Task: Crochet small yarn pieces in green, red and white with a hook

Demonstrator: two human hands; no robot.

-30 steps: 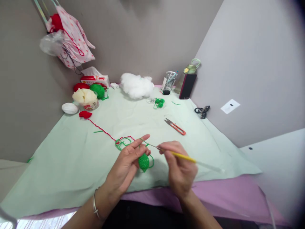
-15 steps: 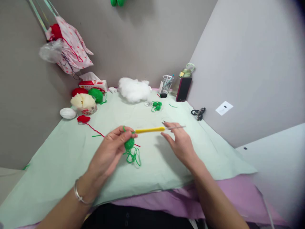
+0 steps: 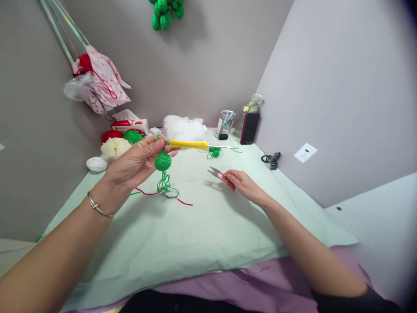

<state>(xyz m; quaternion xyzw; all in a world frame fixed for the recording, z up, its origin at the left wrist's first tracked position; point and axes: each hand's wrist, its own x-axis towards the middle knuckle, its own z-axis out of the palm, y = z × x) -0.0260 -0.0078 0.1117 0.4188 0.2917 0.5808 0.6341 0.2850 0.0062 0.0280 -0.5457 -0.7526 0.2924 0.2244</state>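
My left hand is closed on a yellow-handled crochet hook, whose thin metal shaft points right. A small green crocheted ball hangs from the same fingers, and its green yarn tail trails in loops down to the cloth. Lower and to the right, my right hand grips small thread snips by their orange handle. The blades stand apart and point up and left, with a gap between them and the hook. A red strand lies beneath the hanging yarn.
Pale green cloth covers the table. White stuffing, a clear cup, a phone and a bottle line the back. Cream yarn and a white ball sit left. Black hair clips lie right.
My left hand has risen and shifted left with the hook and green ball. My right hand has come away from the hook's shaft; the snips now show fully. The head view has tilted up.
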